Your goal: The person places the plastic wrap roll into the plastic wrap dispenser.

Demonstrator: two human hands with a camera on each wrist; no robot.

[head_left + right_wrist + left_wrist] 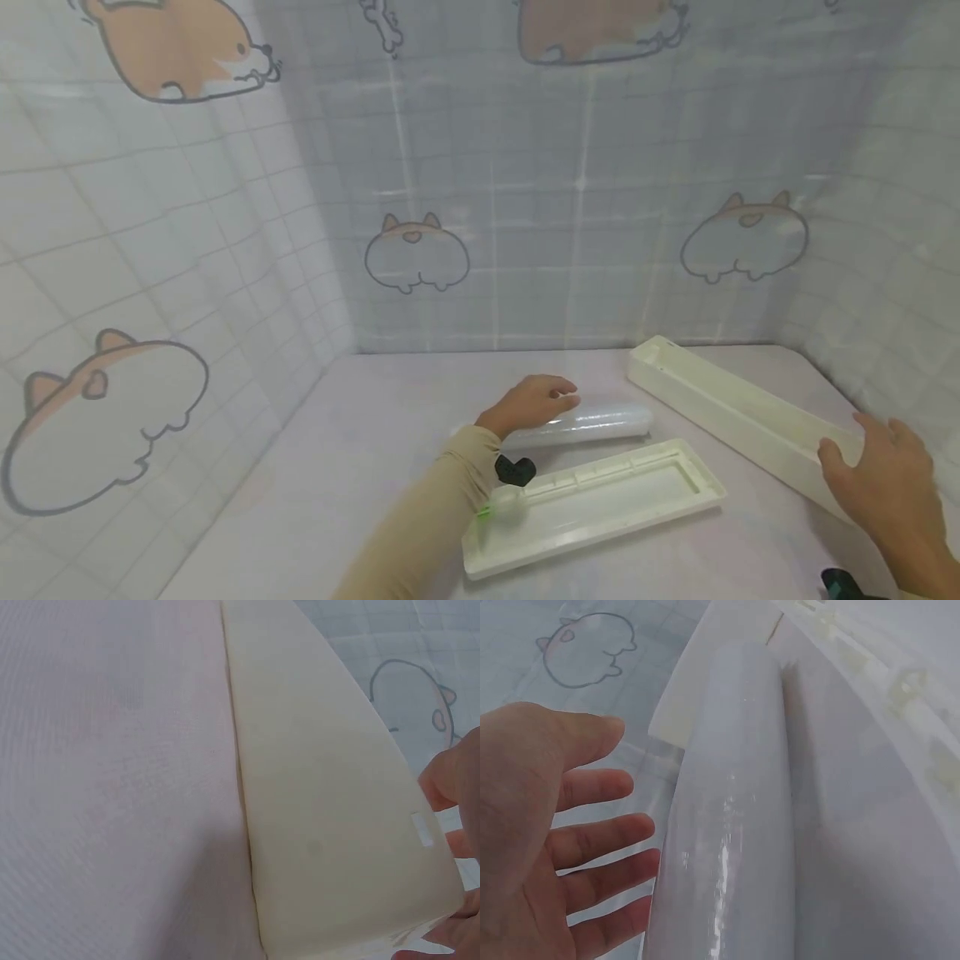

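Note:
A roll of clear plastic film (611,422), glossy and whitish, lies on the table. My left hand (525,406) is over its left part in the head view. From the left wrist, the fingers are spread and loosely bent beside the roll (731,802), not wrapped round it. To the right stands a long cream box (738,437), open at the top and set at a slant. My right hand (881,475) is by its near end, thumb and fingers apart. In the right wrist view the fingertips are partly hidden behind the box (330,787); contact is unclear.
In front of the roll lies a shallow cream tray-like lid (600,531). A translucent piece (512,502) with a bit of green is at its left end, partly behind the sleeve. Patterned curtains (525,183) hang along the table's back and sides.

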